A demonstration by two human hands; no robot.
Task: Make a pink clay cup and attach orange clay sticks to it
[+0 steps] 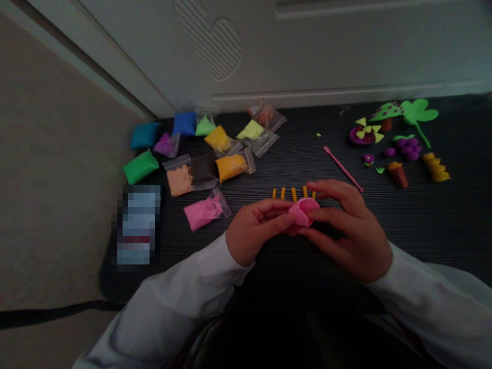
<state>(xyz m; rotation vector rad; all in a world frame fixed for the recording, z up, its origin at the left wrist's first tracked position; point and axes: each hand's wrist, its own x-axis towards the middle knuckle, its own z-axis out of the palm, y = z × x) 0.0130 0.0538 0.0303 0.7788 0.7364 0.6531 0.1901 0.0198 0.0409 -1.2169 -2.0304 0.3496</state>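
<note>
We see the left hand (248, 233) pinching a hollow pink clay cup (296, 213) between thumb and fingers, above the dark tabletop (434, 225). The right hand (355, 238) has its fingers spread, one tip at the cup's opening — whether it grips the wall too, we cannot tell. Just beyond the cup we find short yellow clay sticks (294, 195) in a row; farther off lie a pink modelling tool (342, 168) and — right of it — purple clay grapes (409, 148).

Hands (357, 238) holding pink clay cup (296, 213), yellow strips (294, 195), colorful packets (229, 166)
</note>
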